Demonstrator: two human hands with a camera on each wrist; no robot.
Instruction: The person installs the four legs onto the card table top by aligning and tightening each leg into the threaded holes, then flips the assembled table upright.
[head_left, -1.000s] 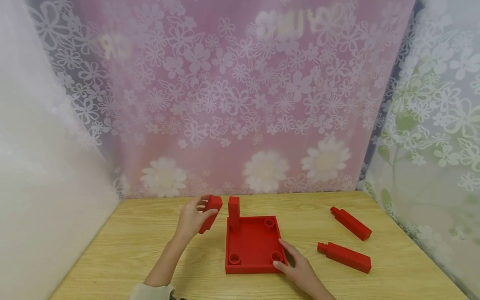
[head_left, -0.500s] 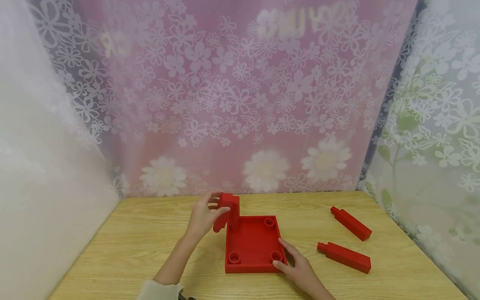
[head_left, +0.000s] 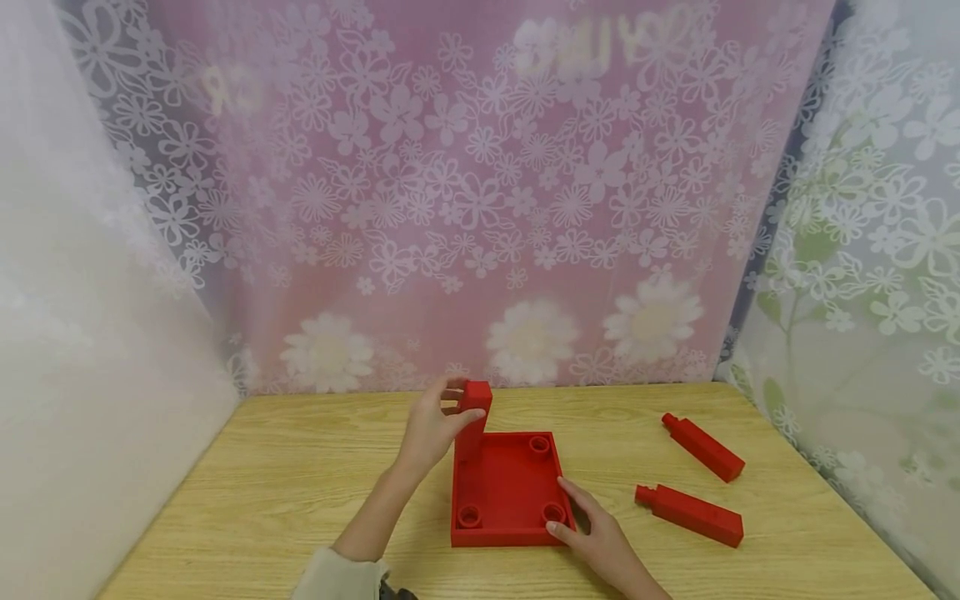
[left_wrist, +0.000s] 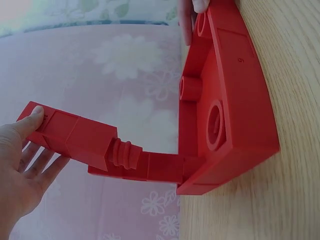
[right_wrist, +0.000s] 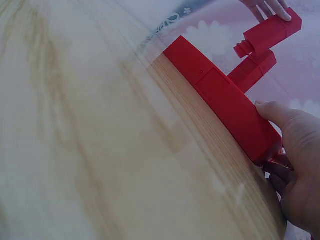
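Note:
My left hand (head_left: pixel 433 429) pinches the top end of a red square post (head_left: pixel 477 396) between thumb and fingers. In the left wrist view, that post's narrow ridged tip (left_wrist: pixel 126 154) points toward the shallow red tray (left_wrist: pixel 240 100), apart from its sockets. Another red post (left_wrist: pixel 162 167) stands upright in the tray's far left corner, mostly hidden behind the held one in the head view. Round sockets (head_left: pixel 469 517) show at the tray's other corners. At the tray's near right corner my right hand (head_left: pixel 596 537) grips the rim, thumb on the front side.
Two more red posts with narrow ends, an upper one (head_left: pixel 703 447) and a lower one (head_left: pixel 692 515), lie on the wooden table (head_left: pixel 300 467) to the right. A flowered curtain (head_left: pixel 465 208) hangs behind the table, with pale sheets at both sides.
My left hand has carried its post rightward from left of the tray until it overlaps the standing post in the head view. The right hand and tray have stayed put.

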